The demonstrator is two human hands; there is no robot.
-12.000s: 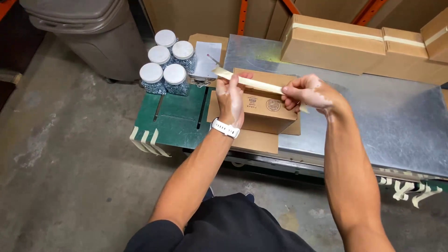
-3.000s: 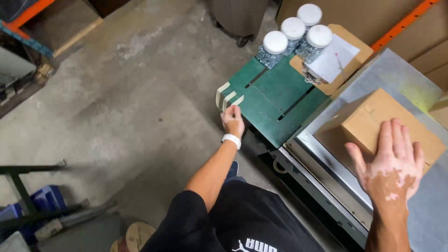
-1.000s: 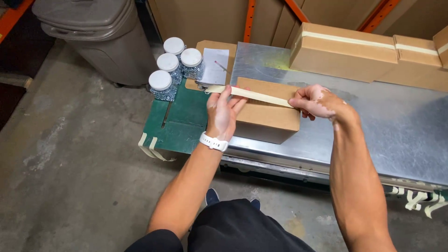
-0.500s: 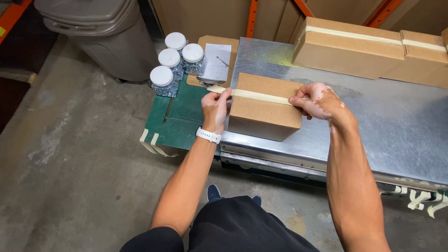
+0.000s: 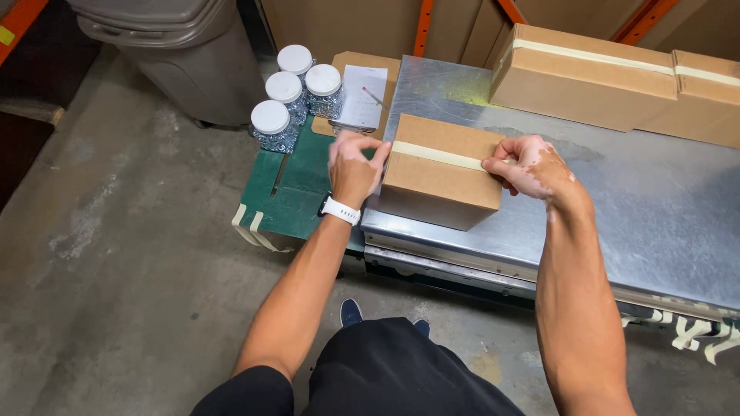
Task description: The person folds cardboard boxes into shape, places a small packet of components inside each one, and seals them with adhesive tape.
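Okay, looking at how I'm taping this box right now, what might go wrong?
The cardboard box sits near the front edge of the metal table; a hard press from either end might nudge it off. The tape strip runs slightly slanted, so it may wrinkle as the left hand and right hand smooth it down. The jars beside your left elbow's path may get bumped.

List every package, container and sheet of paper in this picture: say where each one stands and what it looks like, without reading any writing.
Small cardboard box: metal table's near-left corner, brown, pale tape strip, both hands on it.
Long cardboard boxes: table's far edge, brown, taped.
Four jars: left of table, clear, white lids.
Paper sheet: beside jars, white, on flat cardboard.
Left hand: box's left end.
Right hand: box's right end.
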